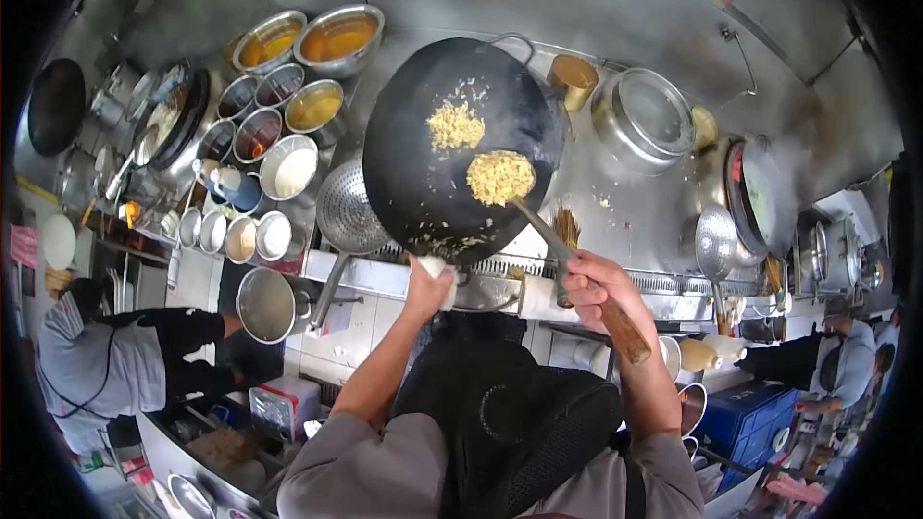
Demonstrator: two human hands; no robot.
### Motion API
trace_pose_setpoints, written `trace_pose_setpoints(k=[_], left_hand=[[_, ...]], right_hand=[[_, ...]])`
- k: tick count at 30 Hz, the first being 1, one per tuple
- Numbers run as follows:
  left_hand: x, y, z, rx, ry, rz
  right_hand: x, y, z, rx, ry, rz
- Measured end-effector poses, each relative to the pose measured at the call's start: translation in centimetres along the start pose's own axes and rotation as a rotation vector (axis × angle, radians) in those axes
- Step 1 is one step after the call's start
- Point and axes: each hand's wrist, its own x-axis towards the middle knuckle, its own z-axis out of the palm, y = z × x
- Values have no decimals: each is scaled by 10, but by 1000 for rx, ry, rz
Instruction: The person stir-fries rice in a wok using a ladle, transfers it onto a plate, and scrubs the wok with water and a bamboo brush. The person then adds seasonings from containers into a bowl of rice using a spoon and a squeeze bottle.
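A large black wok (404,135) sits on the range in front of me. My left hand (429,286) is closed on its near edge with a folded white cloth (444,281) between; the wok's near handle is mostly hidden there. My right hand (601,290) grips a ladle (543,226) by its long shaft, the wooden end jutting out below the fist. The ladle's bowl is heaped with yellowish fried rice (500,178) over the wok's right side. A smaller mound of fried rice (456,126) lies in the wok, with loose grains scattered around.
Left of the wok are a perforated strainer (352,206) and metal bowls of orange liquid (337,37). A bamboo brush (565,231) stands right of it, near a lidded steel pot (646,115). Another strainer (715,235) lies further right. A person (115,356) is at left, another (846,356) at right.
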Motion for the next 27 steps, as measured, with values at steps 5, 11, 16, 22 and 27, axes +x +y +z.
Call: trace_pose_setpoints(k=[5,11,16,22,27], left_hand=[[1,10,-25,164,20,-11],[7,70,-7,-322,-161,-225],[26,75,0,-728,-270,-671],[13,95,15,-672,-106,-586],[6,126,-12,-860,-277,-698]], right_hand=[[-8,2,9,17,-82,13],[29,52,-33,225,-270,-4],[25,56,-26,191,-334,-172],[-15,41,-11,25,-111,-375],[-12,19,-6,50,-119,-299]])
